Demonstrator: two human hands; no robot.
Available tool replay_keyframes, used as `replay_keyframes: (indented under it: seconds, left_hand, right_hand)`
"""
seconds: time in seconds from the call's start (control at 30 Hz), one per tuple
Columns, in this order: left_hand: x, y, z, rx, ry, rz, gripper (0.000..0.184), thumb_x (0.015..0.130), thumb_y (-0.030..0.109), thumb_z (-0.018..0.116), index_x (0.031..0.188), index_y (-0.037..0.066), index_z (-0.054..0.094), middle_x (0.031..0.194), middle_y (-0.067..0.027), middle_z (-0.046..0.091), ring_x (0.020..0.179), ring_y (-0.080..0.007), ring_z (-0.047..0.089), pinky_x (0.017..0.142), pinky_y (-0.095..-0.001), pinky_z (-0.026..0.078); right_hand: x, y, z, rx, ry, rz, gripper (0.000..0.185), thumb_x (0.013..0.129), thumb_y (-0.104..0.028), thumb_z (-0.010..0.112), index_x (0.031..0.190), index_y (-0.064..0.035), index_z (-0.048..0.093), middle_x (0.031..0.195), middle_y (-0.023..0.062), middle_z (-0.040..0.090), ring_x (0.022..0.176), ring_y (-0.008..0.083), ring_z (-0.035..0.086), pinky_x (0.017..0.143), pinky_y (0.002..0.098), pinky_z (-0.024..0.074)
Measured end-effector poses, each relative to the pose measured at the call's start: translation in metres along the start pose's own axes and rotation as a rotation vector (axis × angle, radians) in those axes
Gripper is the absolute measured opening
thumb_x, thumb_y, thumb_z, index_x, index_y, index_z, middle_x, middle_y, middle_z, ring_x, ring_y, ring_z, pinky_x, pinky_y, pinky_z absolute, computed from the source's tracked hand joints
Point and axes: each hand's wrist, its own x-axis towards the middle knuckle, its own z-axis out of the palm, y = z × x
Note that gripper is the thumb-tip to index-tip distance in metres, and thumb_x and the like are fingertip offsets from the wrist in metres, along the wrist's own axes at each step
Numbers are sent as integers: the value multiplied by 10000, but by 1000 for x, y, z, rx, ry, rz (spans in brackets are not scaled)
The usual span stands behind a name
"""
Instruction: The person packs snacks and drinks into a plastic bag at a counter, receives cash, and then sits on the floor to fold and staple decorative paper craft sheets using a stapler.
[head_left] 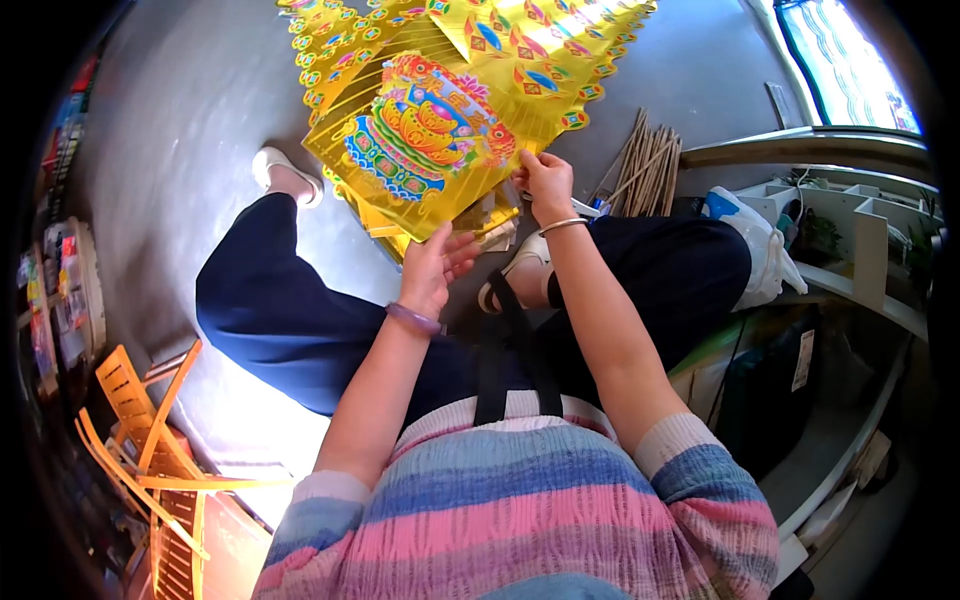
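Observation:
A shiny gold paper sheet [350, 175] with a colourful printed picture of gold ingots lies tilted before me, on top of other gold printed sheets [530, 50] with scalloped edges. My right hand [546, 185] pinches its right edge between thumb and fingers. At the near corner, my left hand [437, 268] touches the lower edge with its fingers loosely spread. Below these sheets, a stack of gold paper [495, 215] shows in part between my feet; what supports it is hidden.
A bundle of thin sticks [645, 165] lies on the floor at right. Beside my right knee hangs a white plastic bag [768, 255], near a white shelf unit [870, 240]. A folding wooden chair [165, 460] stands at lower left, with shop racks [70, 285] beyond.

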Motion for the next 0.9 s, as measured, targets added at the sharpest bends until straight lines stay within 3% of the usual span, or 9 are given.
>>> replay_keyframes:
  seconds: [0.07, 0.2, 0.27, 0.3, 0.53, 0.73, 0.83, 0.9]
  left_hand:
    - [1, -5, -5, 37, 18, 12, 257, 870, 210, 553, 1063, 60, 474, 914, -91, 608, 799, -216, 626, 638, -291, 521]
    - [7, -15, -5, -79, 124, 229, 186, 845, 122, 576, 1008, 55, 516, 872, -67, 596, 761, -194, 616, 645, -283, 515]
    - [15, -14, -11, -98, 147, 289, 163, 838, 100, 579, 984, 47, 532, 868, -73, 599, 759, -190, 613, 653, -286, 514]
    - [17, -13, -9, -156, 181, 303, 143, 832, 77, 585, 961, 25, 554, 806, -66, 611, 685, -176, 621, 556, -251, 507]
    - [23, -9, -16, -34, 179, 350, 136, 843, 111, 573, 957, 36, 568, 802, -78, 635, 709, -160, 625, 592, -255, 513]
    - [11, 2, -30, -15, -108, 111, 224, 859, 185, 552, 1012, 23, 575, 884, -101, 628, 777, -193, 628, 641, -261, 504]
    - [-6, 19, -26, -216, -263, 13, 373, 861, 341, 540, 1052, 21, 569, 925, -118, 621, 826, -219, 624, 684, -305, 510]
    - [-5, 19, -27, -207, -257, -9, 507, 840, 463, 516, 1074, 16, 559, 936, -123, 622, 851, -232, 622, 715, -338, 510]
  right_hand:
    - [-1, -4, 0, 42, -28, 20, 208, 815, -108, 609, 678, 36, 547, 620, 102, 583, 492, 153, 579, 439, 242, 466]
    - [-8, -16, -1, 40, -43, 93, 154, 836, -116, 603, 832, 34, 568, 661, 77, 587, 509, 123, 562, 465, 200, 470]
    - [-7, -15, -4, 83, -47, 101, 149, 815, -98, 609, 794, 43, 565, 648, 92, 585, 499, 134, 562, 457, 224, 467]
    - [-7, -15, -5, 106, -50, 106, 148, 804, -90, 612, 775, 47, 563, 641, 99, 584, 494, 140, 562, 453, 236, 465]
    - [-6, -13, -7, 102, -39, 95, 161, 801, -98, 614, 811, 56, 567, 657, 89, 588, 510, 135, 562, 469, 227, 465]
    - [-2, -11, -10, 5, -1, 46, 177, 797, -124, 612, 822, 49, 586, 641, 79, 592, 493, 116, 547, 443, 220, 410]
    - [-3, -12, -10, -25, 24, 16, 178, 793, -129, 608, 822, 47, 596, 639, 78, 596, 487, 112, 544, 443, 222, 401]
    - [-3, -13, -12, -46, 30, 7, 177, 791, -125, 605, 828, 49, 602, 644, 79, 598, 487, 115, 544, 453, 225, 412]
